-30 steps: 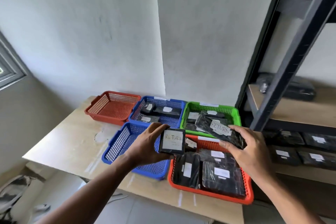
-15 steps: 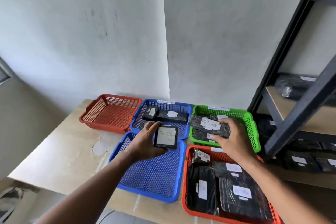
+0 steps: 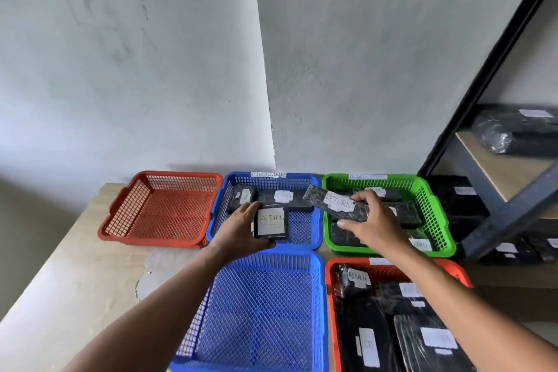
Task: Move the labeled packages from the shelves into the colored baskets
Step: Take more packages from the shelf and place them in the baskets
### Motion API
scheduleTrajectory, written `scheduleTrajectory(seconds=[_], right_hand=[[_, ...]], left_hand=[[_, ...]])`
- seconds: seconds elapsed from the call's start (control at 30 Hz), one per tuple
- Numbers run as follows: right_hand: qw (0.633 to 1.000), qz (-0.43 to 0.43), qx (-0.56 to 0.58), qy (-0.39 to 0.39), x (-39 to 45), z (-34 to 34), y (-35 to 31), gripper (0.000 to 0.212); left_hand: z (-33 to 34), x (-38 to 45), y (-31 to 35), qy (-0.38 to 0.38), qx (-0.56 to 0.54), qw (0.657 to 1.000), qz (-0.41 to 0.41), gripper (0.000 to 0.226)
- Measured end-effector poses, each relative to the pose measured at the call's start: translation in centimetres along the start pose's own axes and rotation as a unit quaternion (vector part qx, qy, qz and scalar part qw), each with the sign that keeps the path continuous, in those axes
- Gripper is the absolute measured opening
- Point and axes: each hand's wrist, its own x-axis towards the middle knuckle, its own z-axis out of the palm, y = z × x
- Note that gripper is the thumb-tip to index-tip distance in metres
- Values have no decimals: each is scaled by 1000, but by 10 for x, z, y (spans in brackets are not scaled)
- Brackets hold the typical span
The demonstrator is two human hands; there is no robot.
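While gripped, square package (image 3: 270, 222) right of left hand (image 3: 238, 231), over far blue basket (image 3: 314, 190).

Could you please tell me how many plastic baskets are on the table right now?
5: a far-left red basket, a far-middle blue basket, a far-right green basket, a near blue basket, and a near-right red basket, partly cut off by the frame.

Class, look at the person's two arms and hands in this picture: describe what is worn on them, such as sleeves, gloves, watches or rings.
Both forearms are bare as far as the frame shows: no sleeves, gloves or watch. The left hand and right hand show no rings or markings.
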Motion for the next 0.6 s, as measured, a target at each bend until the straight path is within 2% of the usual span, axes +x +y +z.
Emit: scheduleTrajectory(seconds=[0.23,0.4,0.6], right_hand=[[997,68,-8,42,28,29,2,57],[995,92,-11,46,43,48,12,55],[994,102,2,32,59,69,21,55]], left_hand=[[27,66,-31,-80,24,996,16,114],[58,94,-45,-145,79,986,30,121],[83,110,-55,-168,157,972,46,111]])
